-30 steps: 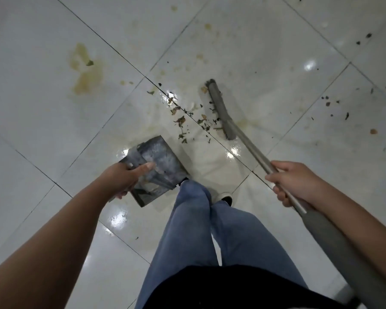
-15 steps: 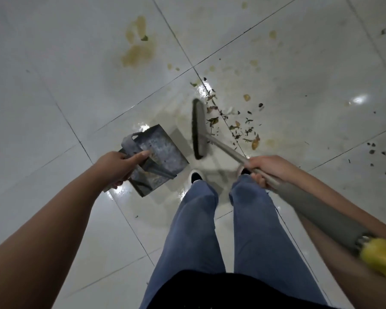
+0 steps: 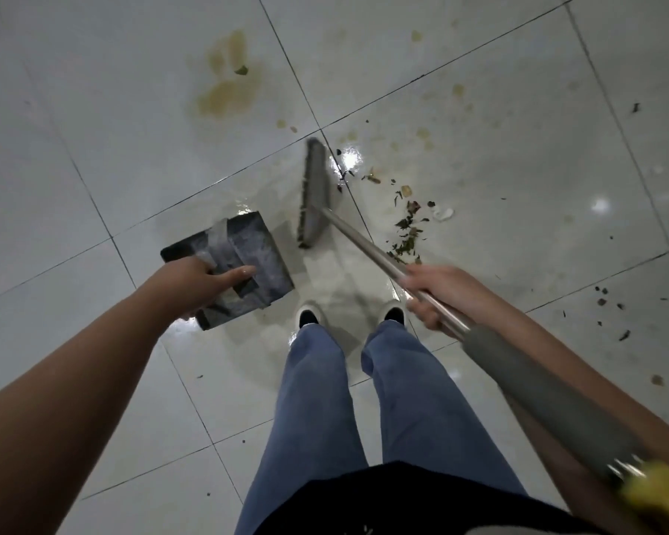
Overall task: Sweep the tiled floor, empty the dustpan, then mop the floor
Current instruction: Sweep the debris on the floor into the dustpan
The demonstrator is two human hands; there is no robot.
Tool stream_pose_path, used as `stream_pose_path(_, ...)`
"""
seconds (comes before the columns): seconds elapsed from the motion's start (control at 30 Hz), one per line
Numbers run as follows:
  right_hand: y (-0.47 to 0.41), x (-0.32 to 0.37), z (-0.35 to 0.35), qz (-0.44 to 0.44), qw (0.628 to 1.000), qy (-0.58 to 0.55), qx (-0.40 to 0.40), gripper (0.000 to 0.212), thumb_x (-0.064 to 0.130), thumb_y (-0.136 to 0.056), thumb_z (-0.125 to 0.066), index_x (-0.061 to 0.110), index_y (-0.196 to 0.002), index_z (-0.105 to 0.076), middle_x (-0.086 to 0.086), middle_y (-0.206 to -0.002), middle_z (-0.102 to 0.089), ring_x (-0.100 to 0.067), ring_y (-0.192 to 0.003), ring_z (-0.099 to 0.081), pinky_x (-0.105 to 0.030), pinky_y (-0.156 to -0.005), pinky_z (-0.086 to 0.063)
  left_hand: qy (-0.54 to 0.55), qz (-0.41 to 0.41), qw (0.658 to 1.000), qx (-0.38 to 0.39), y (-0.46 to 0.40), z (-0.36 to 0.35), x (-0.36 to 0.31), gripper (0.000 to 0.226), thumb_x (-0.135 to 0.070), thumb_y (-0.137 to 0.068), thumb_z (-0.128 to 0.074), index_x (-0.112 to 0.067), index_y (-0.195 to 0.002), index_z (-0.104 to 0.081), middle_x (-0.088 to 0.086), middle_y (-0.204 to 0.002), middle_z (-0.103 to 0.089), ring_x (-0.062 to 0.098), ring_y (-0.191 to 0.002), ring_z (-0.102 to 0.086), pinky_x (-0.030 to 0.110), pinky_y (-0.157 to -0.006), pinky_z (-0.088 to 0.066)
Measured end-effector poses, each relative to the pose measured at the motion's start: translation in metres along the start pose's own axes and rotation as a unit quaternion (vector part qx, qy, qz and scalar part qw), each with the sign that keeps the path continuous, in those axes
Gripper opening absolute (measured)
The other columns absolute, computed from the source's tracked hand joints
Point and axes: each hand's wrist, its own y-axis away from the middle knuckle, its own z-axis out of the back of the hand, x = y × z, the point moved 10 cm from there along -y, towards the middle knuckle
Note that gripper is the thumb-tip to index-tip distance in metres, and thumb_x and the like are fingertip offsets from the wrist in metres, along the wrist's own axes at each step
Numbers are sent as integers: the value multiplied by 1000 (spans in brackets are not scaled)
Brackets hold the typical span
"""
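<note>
Your left hand (image 3: 205,281) grips the dustpan (image 3: 228,268) low at near left; your right hand (image 3: 439,295) holds the broom (image 3: 314,195) handle. Debris (image 3: 406,229) lies right of the broom head, whose long axis runs near-far between debris and dustpan.

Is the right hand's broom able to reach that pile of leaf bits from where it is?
Probably yes. The right hand grips the broom, whose head sits just beside the leaf bits, with only bare wet floor between them.
</note>
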Motion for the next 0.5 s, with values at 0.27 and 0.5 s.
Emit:
stream_pose_path(0.27,-82,57,-62,-44,989,-111,90,24,10,-99,-33,7,-76,-37,0,-28,-36,-3,-18,-32,-9,-23,-28,19,30,999,9,-16,-7,-7,69,-74,-68,-47,-6,-71,-58,8,-53,-50,21,-41,-47,23,-43,-36)
stream_pose_path(0.5,-21,-30,87,-66,977,-198,-49,17,20,-97,-43,12,-82,-47,0,-44,-40,-2,-22,-34,-9,-24,-30,24,29,999,16,-9,-7,-19,87,-77,-52,-42,2,-81,-65,14,-60,-57,25,-49,-52,26,-47,-39)
